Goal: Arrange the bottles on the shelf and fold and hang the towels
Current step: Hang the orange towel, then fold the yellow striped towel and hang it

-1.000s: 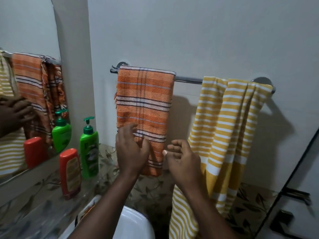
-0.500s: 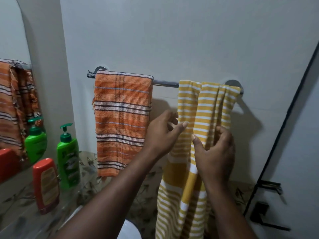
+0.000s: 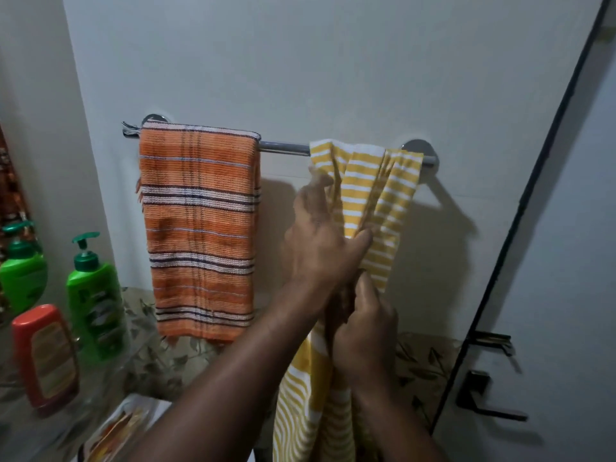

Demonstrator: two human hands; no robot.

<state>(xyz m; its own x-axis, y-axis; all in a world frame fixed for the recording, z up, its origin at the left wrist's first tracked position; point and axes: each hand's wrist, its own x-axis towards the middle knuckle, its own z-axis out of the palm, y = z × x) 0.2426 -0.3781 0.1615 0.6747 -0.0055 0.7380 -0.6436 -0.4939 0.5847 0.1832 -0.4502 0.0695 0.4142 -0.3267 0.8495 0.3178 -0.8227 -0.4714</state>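
2 towels hang on 1 smooth chrome rail [image 3: 283, 150], a round bar fixed to the plain pale wall by 2 disc-shaped mounts. The orange towel [image 3: 200, 228] is a coarse ribbed weave with dark and white cross-bands and a frayed fringe. It is folded into a flat rectangle at the rail's left end. The yellow towel [image 3: 380, 195] is thinner cloth with narrow white stripes. It sits at the right end, bunched into long pleats, and runs down past the bottom of the view.

Both hands are on the yellow towel. The left hand [image 3: 320, 248] grips the gathered pleats, thumb pressed on the front and fingers [image 3: 320, 185] wrapped round the left edge. The right hand [image 3: 363, 325] is just below, touching the left wrist, with its fingers curled tight into the cloth.

2 glossy plastic bottles stand upright, just beside each other, on the shelf [image 3: 100, 378] at the left. The green bottle [image 3: 95, 301] is rounded with a dark pump top, and the red bottle [image 3: 46, 355] is flat-sided with a pale label. The mirror [image 3: 13, 195] shows 1 reflected green bottle. At the right, a pale door [image 3: 566, 261] carries 1 black lever handle [image 3: 483, 398].
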